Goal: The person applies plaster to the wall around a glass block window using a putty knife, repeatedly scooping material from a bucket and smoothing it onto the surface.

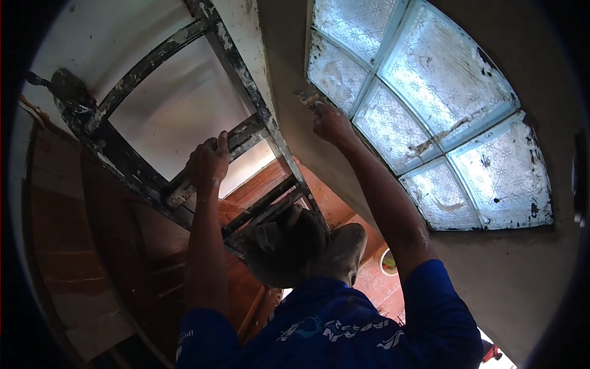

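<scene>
My left hand (209,161) is closed around a rung of a paint-spattered ladder (249,95). Out to the right, my right hand (332,125) grips a flat scraper-like tool (309,96), its blade pointing up and left. The blade is close to the wall (289,80), just left of the glass block window (424,117). Dark stains and smears mark the window's blocks and joints. Whether the blade touches the wall is not clear.
A dark bucket-like container (286,246) is at the ladder below my chest, partly hidden. Brown wooden panelling (55,221) stands at the left. Far below, a round white container (388,262) rests on the reddish floor (375,286).
</scene>
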Demonstrator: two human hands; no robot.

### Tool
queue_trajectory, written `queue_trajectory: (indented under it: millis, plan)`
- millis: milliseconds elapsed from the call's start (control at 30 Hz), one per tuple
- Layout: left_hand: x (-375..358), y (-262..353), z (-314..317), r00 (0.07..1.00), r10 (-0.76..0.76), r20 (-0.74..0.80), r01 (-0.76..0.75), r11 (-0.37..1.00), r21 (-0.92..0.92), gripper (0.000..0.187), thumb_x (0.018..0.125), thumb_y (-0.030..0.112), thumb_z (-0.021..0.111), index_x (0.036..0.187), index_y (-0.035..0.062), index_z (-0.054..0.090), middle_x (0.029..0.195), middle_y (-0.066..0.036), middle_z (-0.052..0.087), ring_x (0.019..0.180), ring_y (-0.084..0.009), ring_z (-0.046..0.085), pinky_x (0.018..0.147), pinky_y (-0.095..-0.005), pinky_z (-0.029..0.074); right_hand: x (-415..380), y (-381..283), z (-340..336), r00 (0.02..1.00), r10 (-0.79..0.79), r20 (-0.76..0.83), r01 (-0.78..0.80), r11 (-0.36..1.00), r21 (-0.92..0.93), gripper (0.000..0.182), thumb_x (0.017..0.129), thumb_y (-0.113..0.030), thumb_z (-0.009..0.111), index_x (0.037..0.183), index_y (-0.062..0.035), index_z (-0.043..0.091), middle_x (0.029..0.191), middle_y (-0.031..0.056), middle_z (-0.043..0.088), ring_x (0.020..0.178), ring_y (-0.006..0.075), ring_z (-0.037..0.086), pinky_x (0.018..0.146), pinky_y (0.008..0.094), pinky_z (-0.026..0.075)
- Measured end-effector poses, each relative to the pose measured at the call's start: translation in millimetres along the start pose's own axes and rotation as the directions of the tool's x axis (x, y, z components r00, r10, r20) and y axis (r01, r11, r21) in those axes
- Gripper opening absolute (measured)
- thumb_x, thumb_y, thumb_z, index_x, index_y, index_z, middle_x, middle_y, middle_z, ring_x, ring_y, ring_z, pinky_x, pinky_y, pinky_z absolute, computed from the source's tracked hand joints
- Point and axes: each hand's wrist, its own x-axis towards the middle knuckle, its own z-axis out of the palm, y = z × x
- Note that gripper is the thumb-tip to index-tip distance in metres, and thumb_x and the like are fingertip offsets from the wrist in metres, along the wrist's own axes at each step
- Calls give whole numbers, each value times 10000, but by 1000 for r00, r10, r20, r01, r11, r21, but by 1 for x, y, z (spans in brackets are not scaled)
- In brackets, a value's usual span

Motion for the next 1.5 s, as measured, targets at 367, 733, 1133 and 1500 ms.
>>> queue_trajectory:
  millis: [367, 733, 1133, 1500]
  plan:
    - [1, -1, 4, 1000, 0, -28, 0, 1000, 13, 578, 945, 585, 413, 1044, 114, 732, 994, -178, 708, 968, -374, 667, 850, -481, 510, 27, -3, -1, 989, 97, 108, -90, 994, -68, 350, 803, -151, 524, 1084, 30, 629, 1026, 303, 652, 988, 446, 639, 904, 503, 506]
    - [1, 2, 1, 1000, -14, -28, 14, 1000, 20, 593, 946, 590, 406, 1078, 107, 724, 1048, -182, 701, 994, -370, 662, 863, -477, 510, 34, -6, -10, 988, 71, 140, -63, 996, -60, 354, 757, -143, 575, 1037, 68, 626, 1007, 307, 653, 976, 455, 639, 886, 489, 519]
    - [0, 2, 1, 1000, -19, 12, 19, 1000, 25, 594, 943, 589, 405, 1078, 108, 726, 1037, -184, 702, 987, -374, 664, 864, -479, 508, 28, 5, 6, 997, 45, 58, -43, 999, -21, 386, 793, -172, 572, 1137, -4, 619, 1072, 260, 656, 1004, 436, 637, 897, 500, 508]
    - [-2, 4, 0, 1000, -9, 1, 9, 1000, -1, 590, 952, 578, 391, 1050, 105, 730, 1026, -175, 705, 979, -380, 662, 851, -479, 508, -6, -24, 36, 980, 146, -135, -132, 985, 110, 370, 875, -194, 520, 1206, -45, 593, 1101, 260, 629, 1047, 434, 595, 900, 527, 474]
